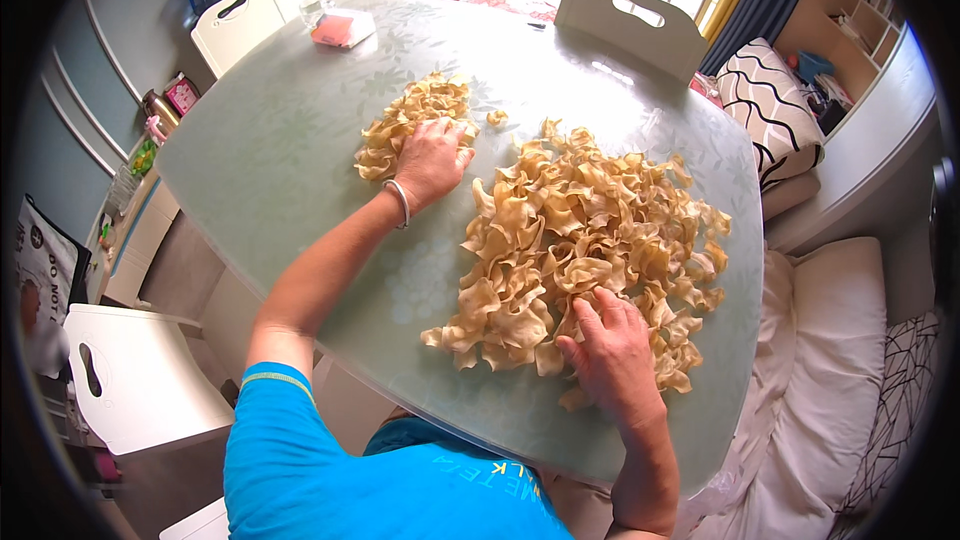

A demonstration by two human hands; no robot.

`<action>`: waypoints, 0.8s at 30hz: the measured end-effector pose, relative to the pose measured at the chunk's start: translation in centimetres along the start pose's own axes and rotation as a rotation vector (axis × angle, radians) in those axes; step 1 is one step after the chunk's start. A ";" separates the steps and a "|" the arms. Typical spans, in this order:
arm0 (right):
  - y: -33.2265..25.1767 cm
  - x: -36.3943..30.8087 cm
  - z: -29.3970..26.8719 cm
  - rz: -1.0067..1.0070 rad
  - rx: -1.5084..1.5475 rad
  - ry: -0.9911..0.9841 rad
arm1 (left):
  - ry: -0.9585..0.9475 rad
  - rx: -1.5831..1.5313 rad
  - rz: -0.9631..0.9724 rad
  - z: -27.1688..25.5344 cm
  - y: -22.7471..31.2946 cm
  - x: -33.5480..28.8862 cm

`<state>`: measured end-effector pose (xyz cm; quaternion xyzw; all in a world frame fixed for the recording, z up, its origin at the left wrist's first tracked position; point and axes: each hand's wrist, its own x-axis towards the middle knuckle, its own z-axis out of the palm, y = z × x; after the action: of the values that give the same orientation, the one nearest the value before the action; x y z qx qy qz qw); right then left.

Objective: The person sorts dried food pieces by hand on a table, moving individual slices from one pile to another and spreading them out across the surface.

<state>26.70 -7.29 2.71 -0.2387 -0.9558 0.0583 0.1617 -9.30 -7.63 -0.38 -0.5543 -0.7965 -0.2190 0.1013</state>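
Curled, wavy, tan dried slices lie on the table in two heaps. The larger heap of slices (560, 230) spreads over the right half; the smaller heap (400, 120) lies farther off, left of the middle. My left hand (433, 158), with a bangle (399, 202) at the wrist, rests on the near right side of the smaller heap, fingers over the slices and thumb apart. On the near edge of the larger heap, my right hand (612, 345) touches slices with thumb and fingers spread. Neither hand shows a slice clearly gripped. One loose slice (496, 118) sits between the heaps.
The pale green patterned table (290, 150) has rounded corners. A red and white packet (343, 29) lies at its far left. White chairs stand at the far side (632, 25), far left (240, 25) and near left (140, 380). A cushioned seat (835, 340) runs along the right.
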 end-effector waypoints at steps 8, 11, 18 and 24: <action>-0.2 0.2 -0.4 0.016 0.006 -0.033 | -0.108 -0.239 0.011 0.5 2.3 1.1; -0.2 0.2 -0.5 0.020 0.017 -0.041 | -0.015 -0.423 0.029 -0.4 3.1 0.9; -0.3 0.3 -0.6 0.028 0.023 -0.046 | 0.245 0.122 -0.124 -0.4 0.0 1.2; -0.3 0.3 -0.5 0.017 0.021 -0.040 | -0.027 0.138 -0.163 0.7 -1.9 0.9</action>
<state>26.49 -7.38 3.28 -0.2437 -0.9561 0.0743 0.1448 -11.33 -7.14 -1.06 -0.4821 -0.8536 -0.1636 0.1101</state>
